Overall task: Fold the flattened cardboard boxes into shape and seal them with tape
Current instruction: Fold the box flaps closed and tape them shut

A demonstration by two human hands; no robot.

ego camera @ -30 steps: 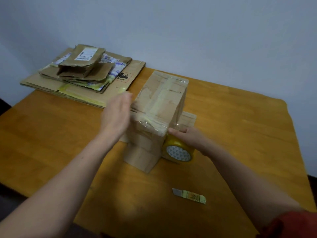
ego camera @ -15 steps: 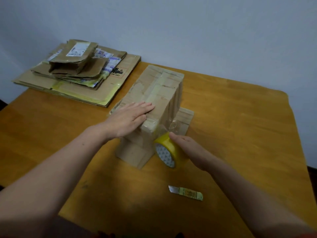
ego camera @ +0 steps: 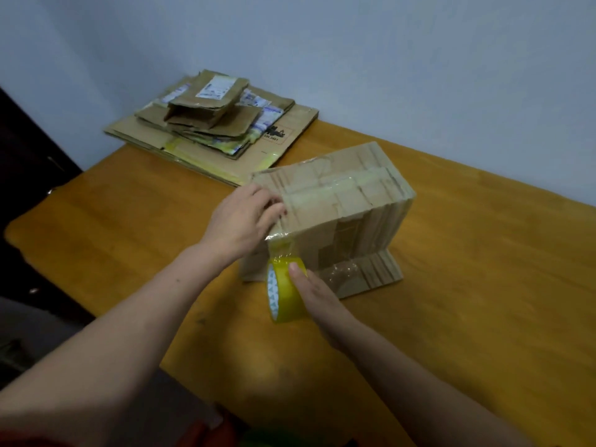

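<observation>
Head view, sealing: left hand (ego camera: 245, 217) presses brown cardboard box (ego camera: 342, 201); right hand (ego camera: 311, 293) grips yellow tape roll (ego camera: 285, 296) just beside it; cutting likely next.

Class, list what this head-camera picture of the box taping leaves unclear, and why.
Head view only.
Far side and underside of the cardboard box: hidden by the box itself.
Label print on the flattened cardboard stack: too small, blurred.
Fingers of the right hand gripping the tape roll: hidden beneath the hand.
Fingertips of the left hand: motion-blurred.
</observation>
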